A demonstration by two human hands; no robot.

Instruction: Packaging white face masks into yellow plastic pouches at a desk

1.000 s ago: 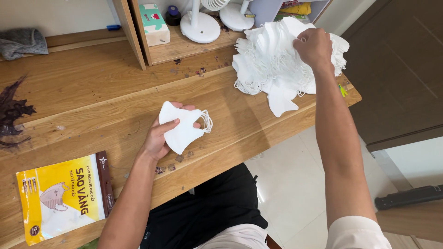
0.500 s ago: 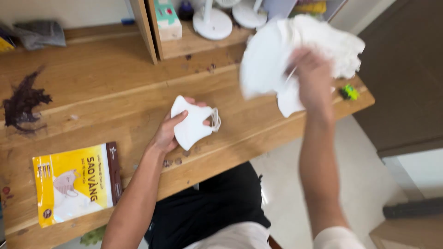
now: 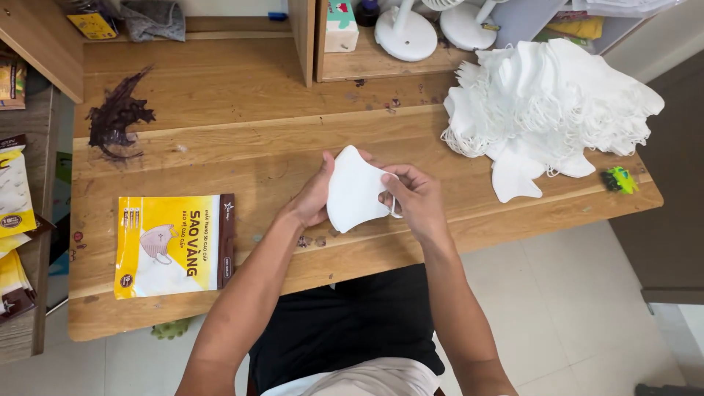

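A folded white face mask point(image 3: 353, 189) is held between both hands just above the wooden table point(image 3: 242, 158), near its front edge. My left hand point(image 3: 314, 196) grips its left side from behind. My right hand point(image 3: 415, 198) pinches its right edge by the ear loops. A big heap of white masks point(image 3: 546, 103) lies at the table's far right, an arm's length from my right hand. A flat yellow and white mask package point(image 3: 170, 243) lies at the front left of the table.
A dark stain point(image 3: 117, 117) marks the table's back left. Two white fan bases point(image 3: 433, 29) and a small box point(image 3: 340, 26) stand on the rear shelf. A small green object point(image 3: 620, 179) lies at the right edge. More yellow packages point(image 3: 15, 213) sit on a side shelf at left.
My right hand has left the mask heap and come down to the left, now gripping the mask that my left hand held. The view has shifted slightly.
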